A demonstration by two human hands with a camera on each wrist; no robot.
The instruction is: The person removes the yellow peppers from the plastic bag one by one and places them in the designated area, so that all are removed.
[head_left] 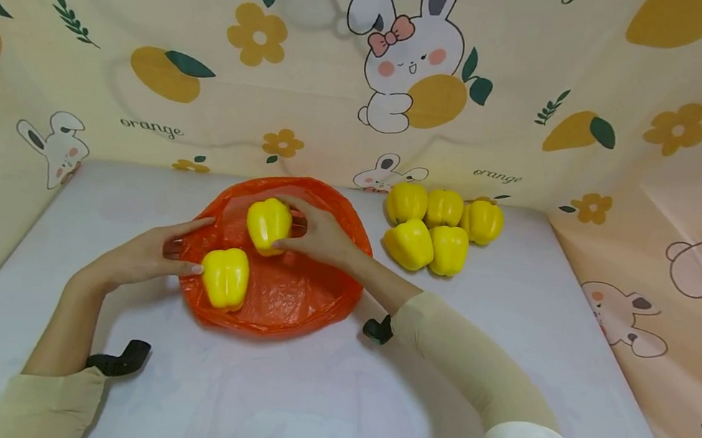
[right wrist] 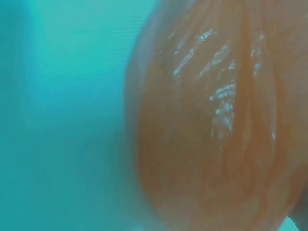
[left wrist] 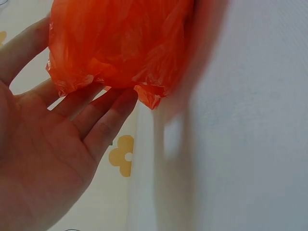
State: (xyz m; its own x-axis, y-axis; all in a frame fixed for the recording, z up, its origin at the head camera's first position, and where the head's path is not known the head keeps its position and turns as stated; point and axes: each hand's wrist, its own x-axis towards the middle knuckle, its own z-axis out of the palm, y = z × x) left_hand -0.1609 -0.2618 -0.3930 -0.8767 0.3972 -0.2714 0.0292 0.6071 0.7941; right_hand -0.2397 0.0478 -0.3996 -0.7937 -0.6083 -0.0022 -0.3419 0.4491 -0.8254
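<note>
A red plastic bag (head_left: 277, 297) lies spread open on the table, its rim forming a wide ring. My right hand (head_left: 321, 236) reaches over the bag and grips a yellow bell pepper (head_left: 268, 225) between thumb and fingers. Another yellow bell pepper (head_left: 225, 278) sits at the bag's left front. Along the bag's left side, my left hand (head_left: 142, 253) touches it with extended fingers, the thumb tip near that pepper. In the left wrist view, the straight fingers (left wrist: 108, 122) rest against the crinkled plastic. Blurred red plastic fills much of the right wrist view, which hides the hand there.
Several yellow bell peppers (head_left: 449, 248) stand close together at the table's back right. The white table (head_left: 302, 416) meets a patterned cloth (head_left: 311, 113) at the back and sides. A dark device (head_left: 120, 359) is strapped on the left wrist, another (head_left: 378, 330) on the right.
</note>
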